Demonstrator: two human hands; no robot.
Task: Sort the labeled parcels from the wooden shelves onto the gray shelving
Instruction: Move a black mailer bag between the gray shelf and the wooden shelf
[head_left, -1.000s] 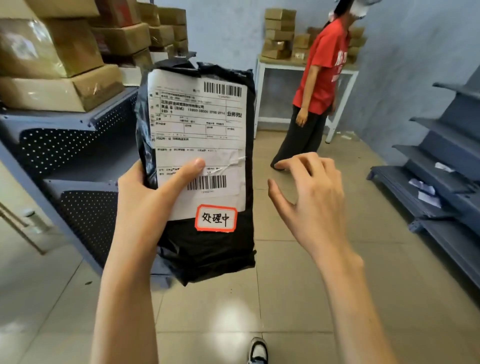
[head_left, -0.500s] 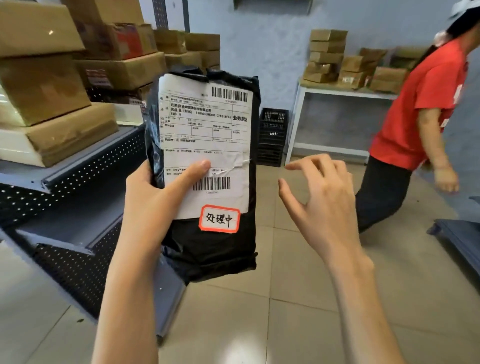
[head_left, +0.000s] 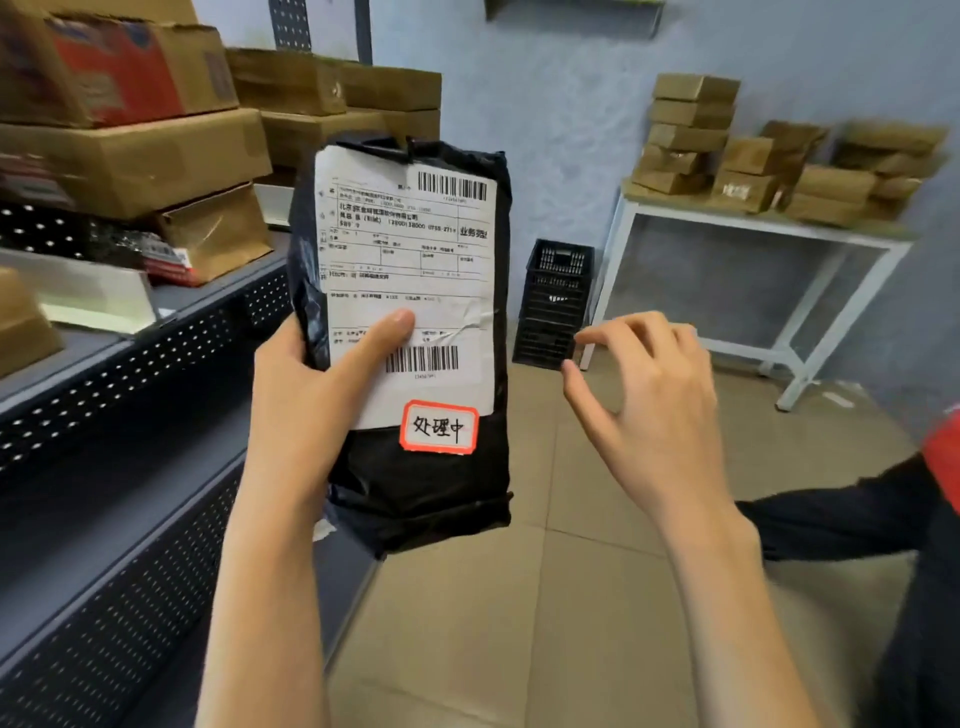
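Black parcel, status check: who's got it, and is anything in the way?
Left hand grips black parcel, label facing camera. Right hand open beside it, apart. Another person's dark-trousered leg crosses the floor at right.

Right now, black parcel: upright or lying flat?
Upright. The left hand holds the black parcel vertical in the air, its shipping label facing the camera, thumb across it. The right hand is apart.

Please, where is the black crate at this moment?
In the head view the black crate stands on the floor against the back wall, right of the held parcel and just left of the white table.
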